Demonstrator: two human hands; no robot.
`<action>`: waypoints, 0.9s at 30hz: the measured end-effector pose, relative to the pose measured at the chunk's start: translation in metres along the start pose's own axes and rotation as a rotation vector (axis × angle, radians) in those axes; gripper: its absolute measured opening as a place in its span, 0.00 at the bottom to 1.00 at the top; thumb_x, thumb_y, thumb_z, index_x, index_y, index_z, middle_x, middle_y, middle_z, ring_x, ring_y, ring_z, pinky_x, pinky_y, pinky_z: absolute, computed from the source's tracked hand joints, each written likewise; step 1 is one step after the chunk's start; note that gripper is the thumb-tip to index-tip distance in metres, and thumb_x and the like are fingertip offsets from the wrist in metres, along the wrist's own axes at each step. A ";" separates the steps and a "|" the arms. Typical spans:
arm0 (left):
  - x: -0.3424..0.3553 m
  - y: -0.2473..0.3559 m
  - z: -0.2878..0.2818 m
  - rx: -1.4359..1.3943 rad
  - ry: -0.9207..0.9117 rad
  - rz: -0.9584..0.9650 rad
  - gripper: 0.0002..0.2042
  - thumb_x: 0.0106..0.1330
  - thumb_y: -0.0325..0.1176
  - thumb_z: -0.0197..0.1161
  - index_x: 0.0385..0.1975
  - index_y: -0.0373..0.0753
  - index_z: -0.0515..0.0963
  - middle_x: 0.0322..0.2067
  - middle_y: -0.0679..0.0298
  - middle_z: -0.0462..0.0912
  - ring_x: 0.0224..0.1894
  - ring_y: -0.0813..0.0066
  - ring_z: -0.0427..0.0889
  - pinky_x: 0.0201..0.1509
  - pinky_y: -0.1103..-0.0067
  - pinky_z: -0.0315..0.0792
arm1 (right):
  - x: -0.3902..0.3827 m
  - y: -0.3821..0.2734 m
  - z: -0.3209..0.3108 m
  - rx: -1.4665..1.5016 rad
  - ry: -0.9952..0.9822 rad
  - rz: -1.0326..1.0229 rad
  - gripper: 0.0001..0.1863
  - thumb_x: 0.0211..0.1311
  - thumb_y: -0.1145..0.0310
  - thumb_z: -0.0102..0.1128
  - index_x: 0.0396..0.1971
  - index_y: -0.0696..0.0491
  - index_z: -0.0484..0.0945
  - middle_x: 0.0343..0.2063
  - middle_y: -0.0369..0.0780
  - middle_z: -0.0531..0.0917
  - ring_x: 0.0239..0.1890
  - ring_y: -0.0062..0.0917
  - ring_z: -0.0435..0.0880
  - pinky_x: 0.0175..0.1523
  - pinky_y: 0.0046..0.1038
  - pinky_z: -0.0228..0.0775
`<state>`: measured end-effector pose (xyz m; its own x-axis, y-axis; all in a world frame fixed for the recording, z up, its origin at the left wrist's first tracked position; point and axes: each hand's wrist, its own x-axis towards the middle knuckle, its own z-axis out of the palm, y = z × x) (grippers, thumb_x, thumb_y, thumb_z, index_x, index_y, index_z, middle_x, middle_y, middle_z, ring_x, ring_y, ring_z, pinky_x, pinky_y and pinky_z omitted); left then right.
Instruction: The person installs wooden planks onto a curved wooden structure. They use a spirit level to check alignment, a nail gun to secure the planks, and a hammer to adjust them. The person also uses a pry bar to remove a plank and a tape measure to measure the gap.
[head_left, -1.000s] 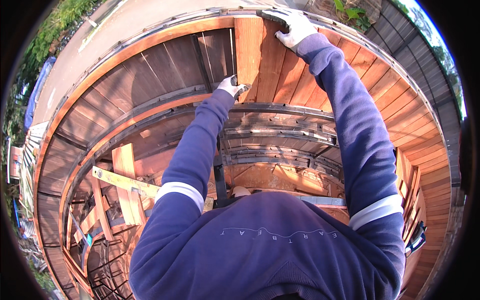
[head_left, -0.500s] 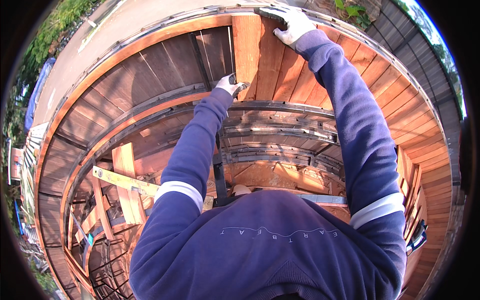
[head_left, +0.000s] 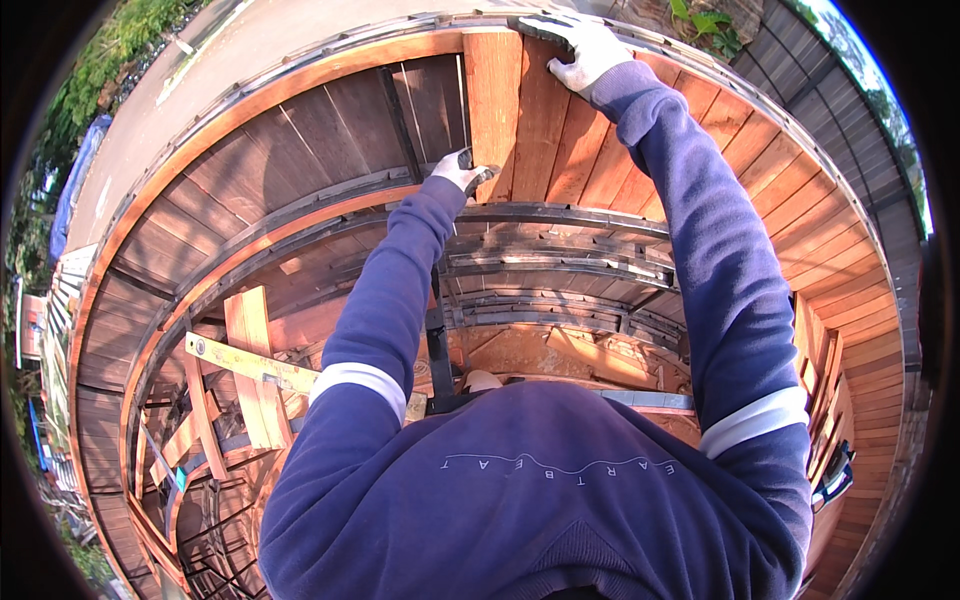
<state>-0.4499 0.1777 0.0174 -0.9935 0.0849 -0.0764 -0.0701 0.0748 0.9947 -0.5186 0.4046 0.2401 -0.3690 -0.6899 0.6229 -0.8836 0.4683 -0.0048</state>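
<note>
My gloved left hand is closed round the lower end of a pale reddish wooden board, which spans two curved bands of a round wooden frame. My gloved right hand grips at the board's upper end, by the outer rim; its fingertips are partly hidden. Fitted reddish slats continue in a fan to the right, while darker planks show through the open band on the left. Curved dark metal rails run below my hands.
A yellow spirit level lies across loose boards at lower left. More boards lean at the right, near a dark tool. Dark metal roofing, foliage and pale pavement lie outside the rim.
Both hands and the board they hold have shifted very slightly up and left in the picture since a second ago. The grip looks the same.
</note>
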 end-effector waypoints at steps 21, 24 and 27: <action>0.003 -0.005 -0.002 0.129 0.021 0.009 0.18 0.59 0.41 0.73 0.42 0.34 0.80 0.31 0.63 0.84 0.32 0.74 0.75 0.40 0.75 0.71 | 0.002 -0.013 0.032 -0.471 0.082 0.168 0.36 0.49 0.40 0.70 0.58 0.38 0.75 0.58 0.37 0.77 0.60 0.33 0.74 0.66 0.39 0.60; -0.003 0.001 -0.001 0.332 0.067 0.082 0.20 0.59 0.45 0.72 0.43 0.35 0.80 0.35 0.59 0.85 0.35 0.70 0.77 0.44 0.73 0.72 | 0.002 -0.019 0.029 -0.502 0.075 0.174 0.36 0.48 0.40 0.70 0.57 0.38 0.75 0.58 0.37 0.77 0.61 0.32 0.74 0.66 0.39 0.60; -0.013 0.023 0.005 0.305 0.064 -0.048 0.18 0.59 0.35 0.73 0.46 0.33 0.80 0.38 0.61 0.87 0.37 0.74 0.80 0.45 0.77 0.73 | 0.001 -0.016 0.030 -0.492 0.058 0.188 0.36 0.48 0.41 0.70 0.58 0.38 0.75 0.58 0.36 0.77 0.61 0.32 0.74 0.66 0.39 0.60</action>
<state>-0.4382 0.1835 0.0408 -0.9940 0.0117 -0.1085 -0.0964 0.3726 0.9230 -0.5132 0.3794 0.2175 -0.4790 -0.5439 0.6890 -0.5590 0.7942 0.2383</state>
